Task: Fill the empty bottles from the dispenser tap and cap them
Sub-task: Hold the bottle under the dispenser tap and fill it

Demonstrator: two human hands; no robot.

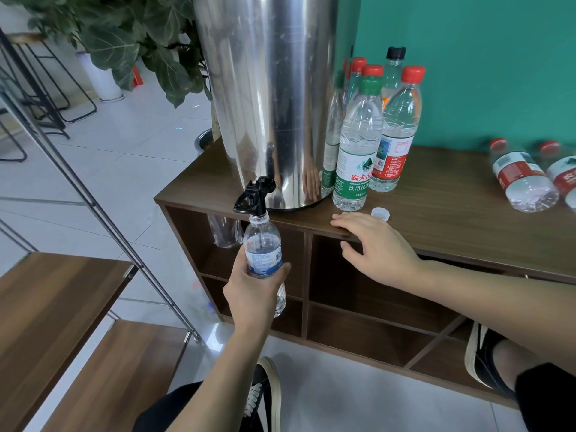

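Because filling needs the mouth straight under the spout, held upright: bottle point(263, 251), uncapped, neck just below the black tap point(254, 196), low in front of the cabinet edge so water can drop in cleanly. Wrapped round its lower body, left hand point(254, 288), fingers closed on the label, likely low to keep the neck clear. Flat and spread on the cabinet top point(452, 207), right hand point(374, 244), holding nothing, probably bracing and staying near the white cap point(381, 213) just beside its fingertips, ready for capping. Behind, at the steel dispenser point(265, 98), standing capped bottles point(374, 135), seemingly done; farther right, well apart, lying bottles point(523, 179), perhaps waiting.
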